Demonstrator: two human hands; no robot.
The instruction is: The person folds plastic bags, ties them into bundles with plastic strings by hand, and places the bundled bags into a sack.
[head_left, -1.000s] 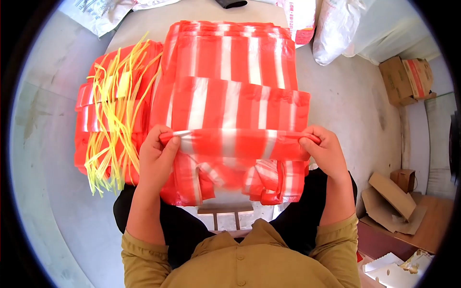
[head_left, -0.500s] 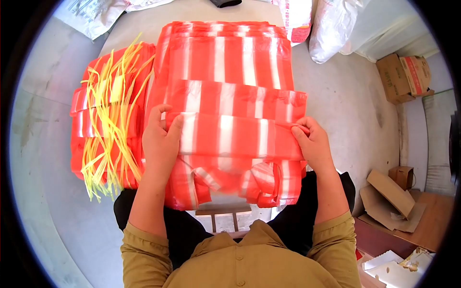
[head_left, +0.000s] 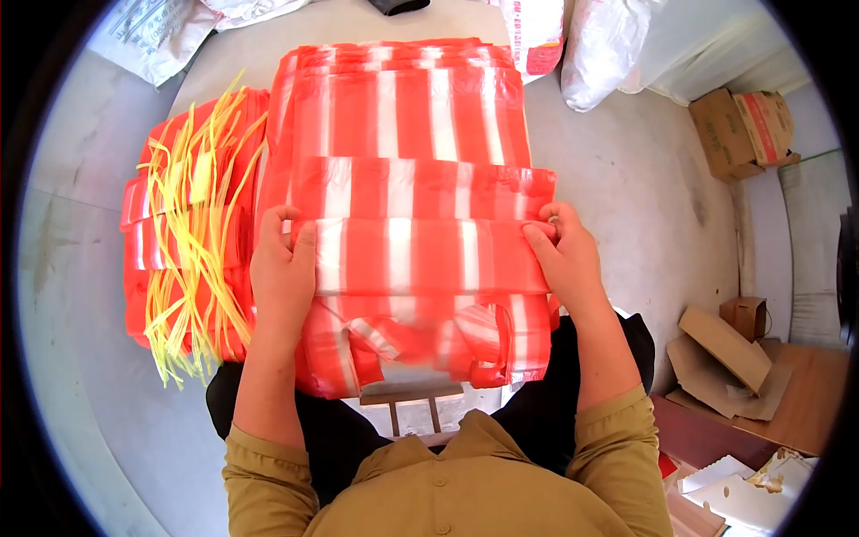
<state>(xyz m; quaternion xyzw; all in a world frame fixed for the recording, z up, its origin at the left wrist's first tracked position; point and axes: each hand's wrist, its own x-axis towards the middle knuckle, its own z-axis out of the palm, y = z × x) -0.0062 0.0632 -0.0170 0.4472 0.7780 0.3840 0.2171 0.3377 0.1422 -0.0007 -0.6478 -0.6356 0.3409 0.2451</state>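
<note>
A red-and-white striped plastic bag [head_left: 400, 258] lies folded in a flat band across the near part of a thick stack of similar striped bags [head_left: 412, 107]. At the band's upper left corner, my left hand [head_left: 284, 268] is closed, thumb and fingers pinching the film. My right hand [head_left: 565, 255] pinches its upper right corner in the same way. Loose, crumpled bag ends [head_left: 420, 336] hang below the band, near my lap. Another striped layer [head_left: 407, 188] lies just beyond the band.
To the left sits a smaller pile of folded red bags [head_left: 139, 291] with yellow strips [head_left: 201, 242] draped over it. White sacks [head_left: 148, 36] stand at the back. Cardboard boxes [head_left: 729, 134] are on the right, and an opened carton [head_left: 729, 362] lies on a brown surface [head_left: 814, 385].
My right hand has drawn the band's raised right corner level along the fold. My left hand keeps its place at the left corner. The whole view has shifted slightly.
</note>
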